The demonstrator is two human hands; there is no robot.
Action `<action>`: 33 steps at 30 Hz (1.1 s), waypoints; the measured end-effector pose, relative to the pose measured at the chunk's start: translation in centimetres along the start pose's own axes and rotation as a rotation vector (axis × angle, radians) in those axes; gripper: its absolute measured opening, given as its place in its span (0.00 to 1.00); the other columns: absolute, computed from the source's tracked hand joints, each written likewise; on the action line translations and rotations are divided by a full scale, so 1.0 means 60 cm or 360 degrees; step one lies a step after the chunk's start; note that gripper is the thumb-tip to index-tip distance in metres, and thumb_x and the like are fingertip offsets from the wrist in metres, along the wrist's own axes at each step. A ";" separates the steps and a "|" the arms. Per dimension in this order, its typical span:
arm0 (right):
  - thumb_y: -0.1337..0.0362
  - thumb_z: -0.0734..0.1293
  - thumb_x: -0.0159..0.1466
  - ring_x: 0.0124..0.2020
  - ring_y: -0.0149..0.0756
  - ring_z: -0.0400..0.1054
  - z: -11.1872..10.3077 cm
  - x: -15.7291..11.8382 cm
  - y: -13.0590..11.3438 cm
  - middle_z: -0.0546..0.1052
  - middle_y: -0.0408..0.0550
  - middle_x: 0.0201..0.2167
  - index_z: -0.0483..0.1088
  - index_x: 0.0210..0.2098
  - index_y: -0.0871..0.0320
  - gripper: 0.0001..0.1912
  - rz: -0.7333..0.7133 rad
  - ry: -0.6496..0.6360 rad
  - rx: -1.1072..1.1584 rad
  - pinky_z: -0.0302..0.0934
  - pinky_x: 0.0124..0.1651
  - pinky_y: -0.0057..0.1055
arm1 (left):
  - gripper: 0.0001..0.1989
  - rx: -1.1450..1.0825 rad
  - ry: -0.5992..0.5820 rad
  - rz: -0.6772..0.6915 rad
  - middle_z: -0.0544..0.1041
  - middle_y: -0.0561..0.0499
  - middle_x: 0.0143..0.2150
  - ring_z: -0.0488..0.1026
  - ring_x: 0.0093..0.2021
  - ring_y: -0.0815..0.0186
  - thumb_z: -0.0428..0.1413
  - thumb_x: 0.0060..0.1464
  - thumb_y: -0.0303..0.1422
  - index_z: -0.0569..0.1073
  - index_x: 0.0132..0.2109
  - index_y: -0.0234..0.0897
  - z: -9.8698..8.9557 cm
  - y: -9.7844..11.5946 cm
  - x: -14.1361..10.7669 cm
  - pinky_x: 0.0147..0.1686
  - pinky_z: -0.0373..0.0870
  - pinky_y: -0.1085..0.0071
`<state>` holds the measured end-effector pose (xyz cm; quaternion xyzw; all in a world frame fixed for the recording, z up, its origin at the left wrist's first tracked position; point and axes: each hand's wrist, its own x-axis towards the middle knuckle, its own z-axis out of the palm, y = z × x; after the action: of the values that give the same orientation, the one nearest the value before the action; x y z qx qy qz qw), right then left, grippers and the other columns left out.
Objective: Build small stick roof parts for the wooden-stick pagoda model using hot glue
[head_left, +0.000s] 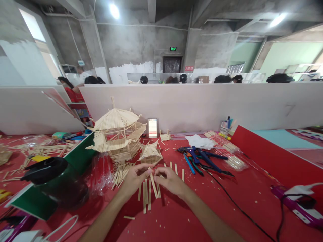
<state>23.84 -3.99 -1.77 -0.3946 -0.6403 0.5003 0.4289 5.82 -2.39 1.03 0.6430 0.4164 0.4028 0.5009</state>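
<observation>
My left hand is closed, with thumb and fingers pinching the upper end of a flat wooden stick that slants down toward me. Close against its right side is my right hand, fingers curled into a pinch near the stick's top; what they hold is hidden. Below the hands, several loose wooden sticks lie on the red tabletop. Just beyond stands a small pavilion model made of sticks. A larger tiered pagoda model rises behind it to the left.
A glue gun and pliers lie to the right, with a black cord trailing toward me. Bagged sticks are farther right. A dark jug stands left. Power strips sit near the edge. A white partition closes the back.
</observation>
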 end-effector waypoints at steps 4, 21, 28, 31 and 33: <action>0.61 0.65 0.61 0.29 0.31 0.59 -0.003 0.001 0.004 0.66 0.40 0.25 0.67 0.26 0.58 0.09 0.0014 0.0054 -0.0062 0.53 0.34 0.27 | 0.20 -0.0188 0.0027 -0.0041 0.82 0.45 0.36 0.77 0.34 0.62 0.65 0.48 0.44 0.81 0.45 0.36 -0.002 -0.008 0.000 0.36 0.75 0.68; 0.52 0.69 0.59 0.28 0.30 0.57 -0.011 -0.010 -0.031 0.67 0.40 0.25 0.71 0.29 0.59 0.15 0.0027 -0.0258 -0.0189 0.50 0.31 0.27 | 0.20 -0.0307 0.0450 0.0064 0.82 0.47 0.39 0.78 0.39 0.62 0.65 0.48 0.45 0.80 0.44 0.36 -0.016 -0.024 0.012 0.41 0.76 0.69; 0.51 0.67 0.61 0.25 0.29 0.53 -0.012 -0.007 -0.028 0.61 0.39 0.20 0.67 0.21 0.59 0.19 0.0037 -0.0098 -0.0323 0.45 0.29 0.28 | 0.20 -0.0269 0.0530 0.0125 0.82 0.45 0.41 0.78 0.41 0.60 0.64 0.50 0.45 0.79 0.45 0.35 -0.010 -0.035 0.013 0.42 0.77 0.68; 0.48 0.68 0.60 0.24 0.29 0.52 -0.015 -0.006 -0.026 0.61 0.39 0.19 0.69 0.21 0.59 0.21 0.0087 -0.0125 -0.0272 0.44 0.28 0.28 | 0.20 -0.0285 0.0570 0.0131 0.82 0.46 0.40 0.78 0.41 0.61 0.64 0.50 0.44 0.79 0.45 0.36 -0.009 -0.036 0.014 0.43 0.76 0.68; 0.48 0.68 0.60 0.23 0.29 0.52 -0.015 -0.006 -0.024 0.62 0.39 0.18 0.71 0.22 0.60 0.22 0.0078 -0.0139 -0.0243 0.44 0.28 0.28 | 0.20 -0.0285 0.0584 0.0132 0.82 0.46 0.40 0.78 0.41 0.61 0.64 0.50 0.44 0.79 0.45 0.36 -0.009 -0.037 0.014 0.43 0.76 0.68</action>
<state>24.71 -4.32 -0.29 -0.4195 -0.6848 0.4771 0.3570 5.31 -1.14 -0.94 0.5285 0.4364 0.5688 0.4546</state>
